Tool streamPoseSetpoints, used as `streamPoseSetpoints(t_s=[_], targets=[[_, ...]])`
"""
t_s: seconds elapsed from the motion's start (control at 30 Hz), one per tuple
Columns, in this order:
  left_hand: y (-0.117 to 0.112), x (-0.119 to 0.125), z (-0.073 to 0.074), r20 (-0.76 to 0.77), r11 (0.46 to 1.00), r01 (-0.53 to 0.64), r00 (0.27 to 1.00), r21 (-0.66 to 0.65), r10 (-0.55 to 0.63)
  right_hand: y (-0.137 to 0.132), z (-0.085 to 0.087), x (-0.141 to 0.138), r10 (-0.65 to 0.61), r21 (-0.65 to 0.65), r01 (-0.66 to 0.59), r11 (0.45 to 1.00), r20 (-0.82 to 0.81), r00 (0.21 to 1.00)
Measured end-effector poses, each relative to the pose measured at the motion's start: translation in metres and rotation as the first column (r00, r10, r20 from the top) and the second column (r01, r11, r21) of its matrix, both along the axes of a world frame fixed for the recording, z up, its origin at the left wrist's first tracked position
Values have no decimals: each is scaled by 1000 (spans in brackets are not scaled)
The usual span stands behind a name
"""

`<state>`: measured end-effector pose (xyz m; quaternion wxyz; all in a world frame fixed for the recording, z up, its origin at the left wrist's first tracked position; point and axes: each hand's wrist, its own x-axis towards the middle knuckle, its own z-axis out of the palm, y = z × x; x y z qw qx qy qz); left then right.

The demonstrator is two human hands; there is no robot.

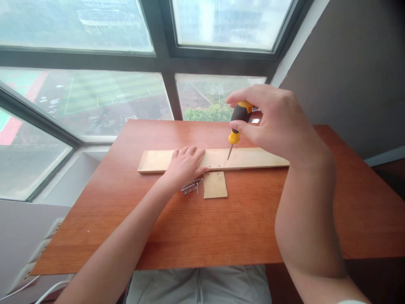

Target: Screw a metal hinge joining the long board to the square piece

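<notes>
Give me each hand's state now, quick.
Left hand: open, flat on the long pale wooden strip, gripping nothing.
Right hand: closed on the black-and-yellow screwdriver, tip on that strip.

Upper-storey room, home or office, serving as a makeshift workbench. Large dark-framed windows [164, 63] overlook a green sports pitch [104, 95]. A reddish-brown wood-veneer table [221, 228] stands against them, beside a plain grey wall [357, 76]. A long pale wooden plank [253, 157], a yellow-and-black-handled screwdriver [238, 122] and loose metal screws [191, 185] indicate light woodwork. A white power strip [34, 257] lies lower left.
</notes>
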<state>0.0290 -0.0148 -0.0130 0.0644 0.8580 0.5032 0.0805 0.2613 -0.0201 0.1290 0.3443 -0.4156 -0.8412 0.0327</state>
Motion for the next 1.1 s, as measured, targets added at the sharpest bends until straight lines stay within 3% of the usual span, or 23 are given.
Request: streamPoseSetpoints(t_s=[0.27, 0.47, 0.67, 0.8, 0.97, 1.1], targets=[[12, -20, -10, 8, 999, -1, 1000, 46, 0, -1, 1, -1, 14, 39, -16, 999, 41, 999], [35, -55, -15, -35, 987, -153, 987, 52, 155, 0, 0, -1, -18, 45, 18, 999, 2, 1000], [62, -91, -12, -133, 938, -343, 928, 47, 347, 0, -1, -2, -42, 29, 42, 999, -12, 999], [71, -106, -14, -129, 921, -383, 912, 68, 388, 1, -2, -3, -47, 17, 47, 999, -4, 999], [64, -104, -18, -53, 919, -375, 922, 122, 384, 1, -1, -4, -48, 9, 48, 999, 5, 999], [35, -76, -13, 103, 931, -307, 951, 199, 292, 1, -1, -5, -47, 12, 47, 999, 10, 999]])
